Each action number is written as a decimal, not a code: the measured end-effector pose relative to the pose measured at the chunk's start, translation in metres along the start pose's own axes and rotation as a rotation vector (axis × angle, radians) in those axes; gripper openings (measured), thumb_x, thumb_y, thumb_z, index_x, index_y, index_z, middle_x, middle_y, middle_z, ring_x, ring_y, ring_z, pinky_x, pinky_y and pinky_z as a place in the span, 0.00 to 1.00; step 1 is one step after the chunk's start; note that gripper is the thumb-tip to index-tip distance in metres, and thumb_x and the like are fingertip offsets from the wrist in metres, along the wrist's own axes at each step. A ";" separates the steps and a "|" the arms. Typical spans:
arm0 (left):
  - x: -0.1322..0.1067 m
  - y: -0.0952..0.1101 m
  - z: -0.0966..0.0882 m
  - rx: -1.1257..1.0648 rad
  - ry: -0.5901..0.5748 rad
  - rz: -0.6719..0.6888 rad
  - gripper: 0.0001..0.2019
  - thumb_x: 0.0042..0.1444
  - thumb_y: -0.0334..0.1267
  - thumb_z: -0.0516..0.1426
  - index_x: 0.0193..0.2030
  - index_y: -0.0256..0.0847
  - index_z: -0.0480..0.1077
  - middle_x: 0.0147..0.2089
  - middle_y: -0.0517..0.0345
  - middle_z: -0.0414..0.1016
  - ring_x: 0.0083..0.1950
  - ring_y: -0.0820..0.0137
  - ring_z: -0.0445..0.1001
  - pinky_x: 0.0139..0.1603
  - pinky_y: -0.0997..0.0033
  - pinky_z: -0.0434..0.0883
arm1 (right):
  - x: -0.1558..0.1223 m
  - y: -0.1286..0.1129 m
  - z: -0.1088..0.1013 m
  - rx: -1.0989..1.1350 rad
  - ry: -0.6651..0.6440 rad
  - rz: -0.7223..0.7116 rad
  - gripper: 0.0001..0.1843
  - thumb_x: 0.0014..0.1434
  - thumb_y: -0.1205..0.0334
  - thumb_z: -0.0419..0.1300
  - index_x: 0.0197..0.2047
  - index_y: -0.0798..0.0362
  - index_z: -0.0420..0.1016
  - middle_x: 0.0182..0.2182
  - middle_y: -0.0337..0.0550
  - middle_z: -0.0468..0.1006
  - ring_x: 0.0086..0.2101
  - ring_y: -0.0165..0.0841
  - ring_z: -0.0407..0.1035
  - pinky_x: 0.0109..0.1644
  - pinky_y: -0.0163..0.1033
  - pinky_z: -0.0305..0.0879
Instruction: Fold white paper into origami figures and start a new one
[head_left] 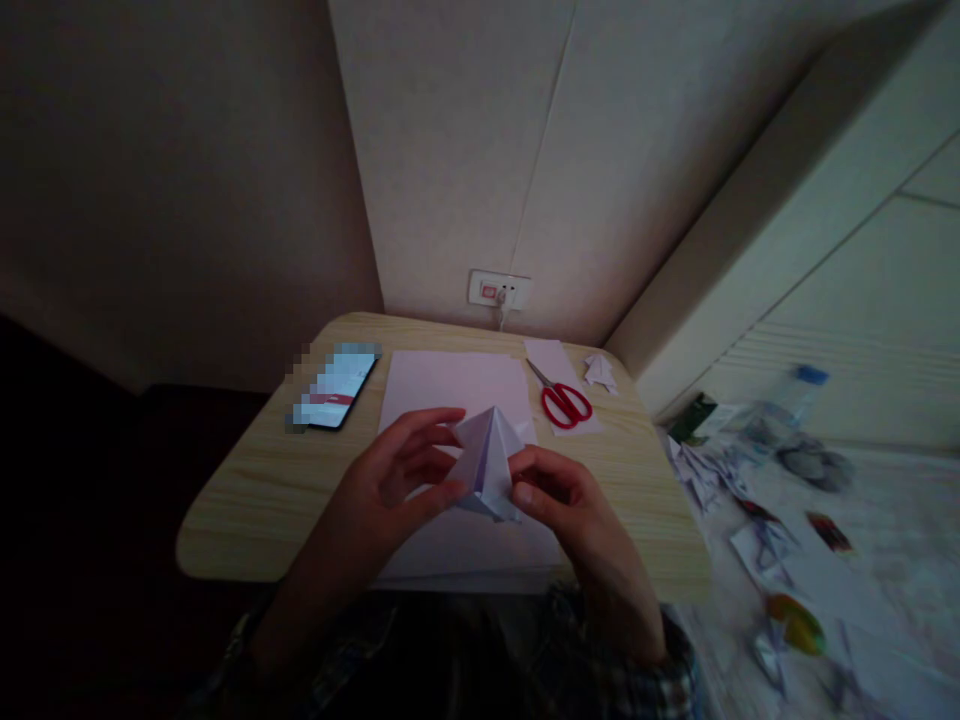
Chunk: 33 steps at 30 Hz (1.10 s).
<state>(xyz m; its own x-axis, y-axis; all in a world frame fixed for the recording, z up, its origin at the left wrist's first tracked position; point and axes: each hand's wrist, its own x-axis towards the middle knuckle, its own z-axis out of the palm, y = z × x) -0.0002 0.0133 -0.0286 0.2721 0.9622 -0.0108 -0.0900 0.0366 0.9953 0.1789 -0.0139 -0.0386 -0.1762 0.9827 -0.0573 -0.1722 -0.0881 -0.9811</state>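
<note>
A folded white paper piece point(489, 458), pointed at the top, is held up above a sheet of white paper point(450, 385) on a small wooden table point(255, 500). My left hand point(397, 470) grips its left side, thumb and fingers pressed on the folds. Pinching the lower right edge between thumb and forefinger is my right hand point(566, 500).
A phone point(337, 385) with a lit screen lies at the table's back left. Red-handled scissors point(562, 400) rest on a paper strip at the back right, beside a crumpled paper bit point(600, 370). Scraps and clutter point(772, 520) cover the surface to the right. A wall socket point(499, 290) sits behind.
</note>
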 end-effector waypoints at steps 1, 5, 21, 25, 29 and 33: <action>-0.001 0.001 0.002 -0.009 0.015 0.000 0.21 0.46 0.34 0.64 0.49 0.42 0.69 0.41 0.57 0.74 0.39 0.69 0.76 0.41 0.72 0.73 | 0.001 0.001 0.000 0.011 0.009 -0.001 0.15 0.47 0.50 0.67 0.28 0.53 0.73 0.24 0.35 0.69 0.27 0.27 0.63 0.33 0.32 0.60; -0.004 0.004 0.009 -0.030 0.040 -0.021 0.21 0.48 0.33 0.62 0.51 0.42 0.68 0.35 0.61 0.74 0.37 0.72 0.76 0.39 0.76 0.73 | 0.003 0.005 0.003 0.035 0.016 0.006 0.16 0.46 0.49 0.68 0.28 0.53 0.74 0.24 0.36 0.71 0.27 0.28 0.64 0.33 0.32 0.62; -0.002 0.010 0.010 0.000 0.011 -0.140 0.25 0.43 0.34 0.65 0.50 0.40 0.65 0.31 0.61 0.77 0.26 0.70 0.77 0.26 0.75 0.73 | 0.006 0.008 0.004 0.059 0.021 0.051 0.17 0.42 0.49 0.70 0.26 0.54 0.73 0.24 0.36 0.74 0.27 0.28 0.67 0.34 0.33 0.64; -0.004 0.011 0.011 0.029 0.046 -0.135 0.24 0.42 0.33 0.65 0.49 0.41 0.67 0.32 0.61 0.78 0.25 0.70 0.77 0.26 0.74 0.75 | 0.007 0.007 0.004 0.052 0.015 0.070 0.17 0.41 0.49 0.70 0.26 0.54 0.74 0.23 0.36 0.74 0.26 0.28 0.67 0.34 0.33 0.63; -0.005 0.012 0.011 0.056 0.043 -0.114 0.23 0.43 0.32 0.64 0.48 0.41 0.68 0.32 0.60 0.78 0.27 0.68 0.78 0.27 0.73 0.75 | 0.006 0.006 0.004 0.014 0.041 0.066 0.18 0.41 0.48 0.70 0.26 0.54 0.74 0.23 0.36 0.74 0.26 0.28 0.67 0.34 0.34 0.63; -0.004 0.010 0.010 0.056 0.033 -0.109 0.23 0.43 0.32 0.64 0.49 0.41 0.68 0.31 0.60 0.78 0.27 0.68 0.78 0.27 0.72 0.76 | 0.005 0.005 0.004 -0.013 0.048 0.054 0.17 0.42 0.49 0.69 0.26 0.54 0.74 0.23 0.36 0.74 0.27 0.28 0.66 0.35 0.34 0.62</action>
<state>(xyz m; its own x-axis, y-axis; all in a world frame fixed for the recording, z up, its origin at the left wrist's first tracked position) 0.0073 0.0068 -0.0172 0.2454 0.9618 -0.1214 -0.0078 0.1271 0.9919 0.1733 -0.0105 -0.0431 -0.1384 0.9832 -0.1186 -0.1506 -0.1393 -0.9787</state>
